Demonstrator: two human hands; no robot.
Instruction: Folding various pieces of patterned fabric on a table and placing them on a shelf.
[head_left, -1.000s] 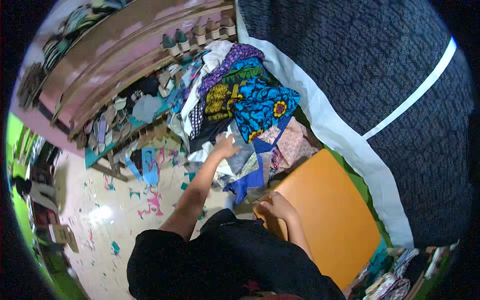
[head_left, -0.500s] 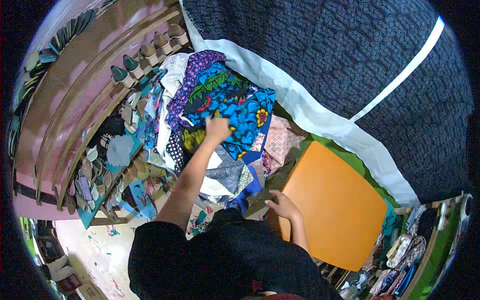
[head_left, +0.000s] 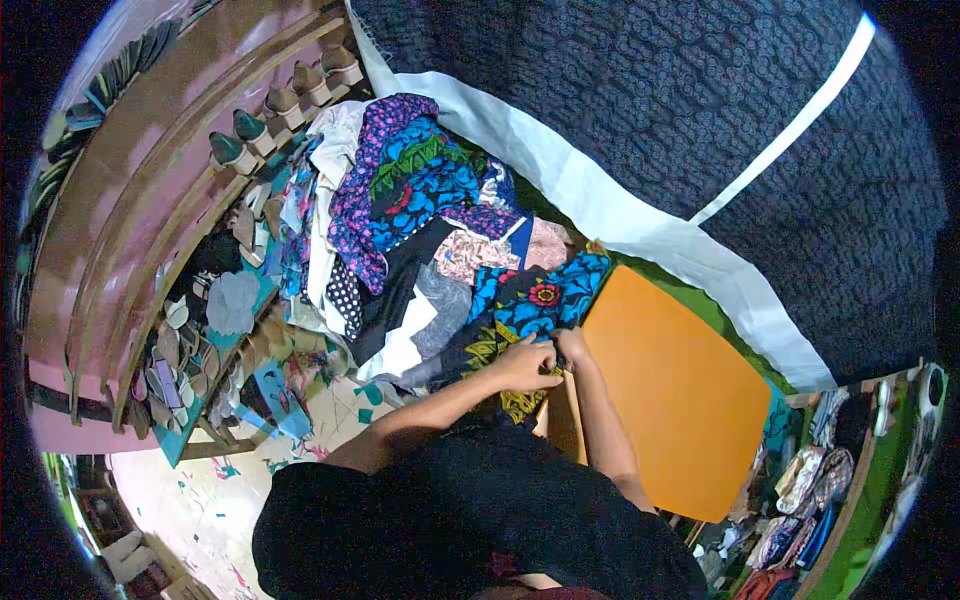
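Blue, black and yellow floral-print cloth (head_left: 545, 297) is right up in front of the wearer, stretched between a jumbled heap of mixed printed fabrics (head_left: 400, 190) and a smooth orange panel with rounded corners (head_left: 680, 390). Left hand (head_left: 527, 365) has its near part pinched, right hand (head_left: 572, 348) is just beside, fingers curled on the cloth too.

Black short-sleeved top (head_left: 470, 490) with a small reddish mark (head_left: 503, 563)
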